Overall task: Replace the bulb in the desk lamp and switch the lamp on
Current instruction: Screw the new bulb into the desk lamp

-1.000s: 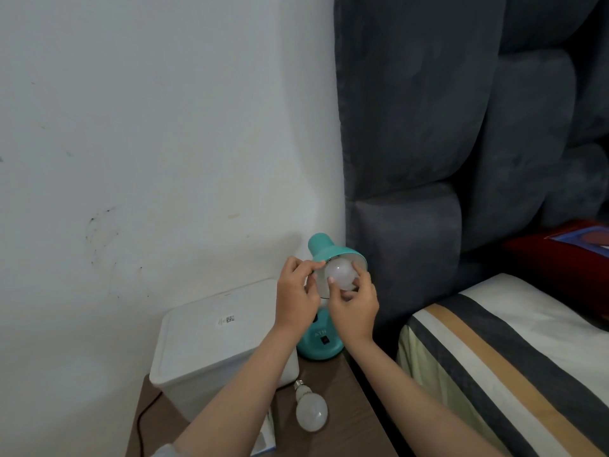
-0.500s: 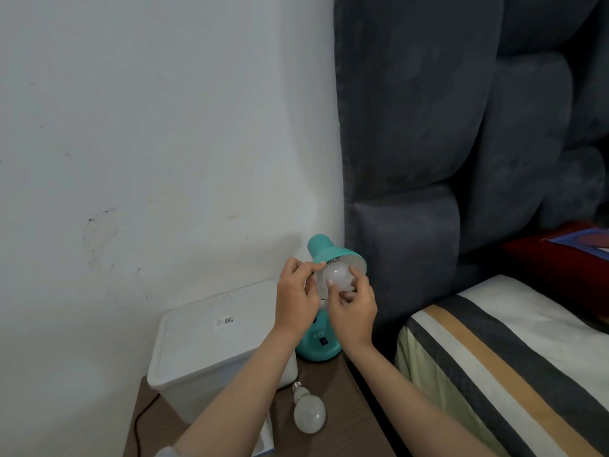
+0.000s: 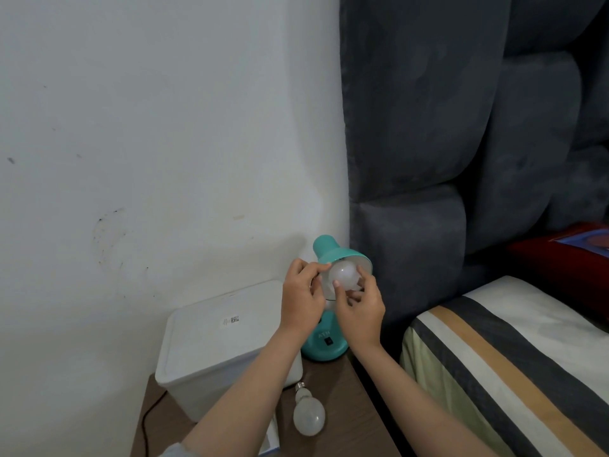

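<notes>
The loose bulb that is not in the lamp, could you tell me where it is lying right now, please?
In the head view, the loose bulb lies on the wooden bedside table, near its front, between the white storage box and the bed, in front of the teal lamp's base.

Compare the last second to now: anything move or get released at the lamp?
Little changed. The right hand shifted its fingers slightly around the bulb in the teal lamp's shade, as if twisting; nothing was released. The left hand keeps its grip at the shade's rim. The spare bulb, white box and lamp base stayed put.
</notes>
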`<state>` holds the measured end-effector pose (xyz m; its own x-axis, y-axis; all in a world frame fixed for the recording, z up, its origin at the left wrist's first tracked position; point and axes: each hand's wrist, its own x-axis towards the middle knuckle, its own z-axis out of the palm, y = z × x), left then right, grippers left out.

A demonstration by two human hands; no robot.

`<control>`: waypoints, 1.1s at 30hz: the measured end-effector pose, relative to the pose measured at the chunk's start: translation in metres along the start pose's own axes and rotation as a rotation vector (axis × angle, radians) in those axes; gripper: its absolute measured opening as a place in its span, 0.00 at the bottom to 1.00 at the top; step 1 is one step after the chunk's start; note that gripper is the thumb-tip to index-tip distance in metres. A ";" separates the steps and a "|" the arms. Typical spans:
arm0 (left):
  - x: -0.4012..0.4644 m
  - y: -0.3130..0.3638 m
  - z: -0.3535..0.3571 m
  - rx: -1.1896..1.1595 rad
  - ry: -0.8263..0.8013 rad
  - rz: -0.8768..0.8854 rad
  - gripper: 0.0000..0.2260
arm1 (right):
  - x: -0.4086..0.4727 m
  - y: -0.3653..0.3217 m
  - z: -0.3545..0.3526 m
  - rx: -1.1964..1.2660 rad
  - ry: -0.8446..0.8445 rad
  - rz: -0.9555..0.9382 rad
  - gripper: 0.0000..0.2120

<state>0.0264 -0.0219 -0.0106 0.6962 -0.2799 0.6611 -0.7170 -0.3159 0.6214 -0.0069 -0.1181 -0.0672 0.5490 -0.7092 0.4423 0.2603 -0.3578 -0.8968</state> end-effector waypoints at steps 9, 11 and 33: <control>0.001 0.000 0.000 0.004 0.017 -0.003 0.14 | 0.002 -0.006 0.000 -0.011 0.000 0.015 0.21; 0.000 0.000 0.000 0.001 0.014 -0.010 0.14 | 0.002 -0.007 0.000 0.027 0.003 0.073 0.22; -0.001 0.001 0.002 -0.019 0.024 -0.032 0.15 | 0.003 -0.009 -0.001 -0.075 -0.018 -0.015 0.22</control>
<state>0.0252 -0.0235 -0.0121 0.7176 -0.2484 0.6507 -0.6954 -0.3071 0.6497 -0.0083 -0.1171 -0.0577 0.5595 -0.6927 0.4551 0.2088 -0.4136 -0.8862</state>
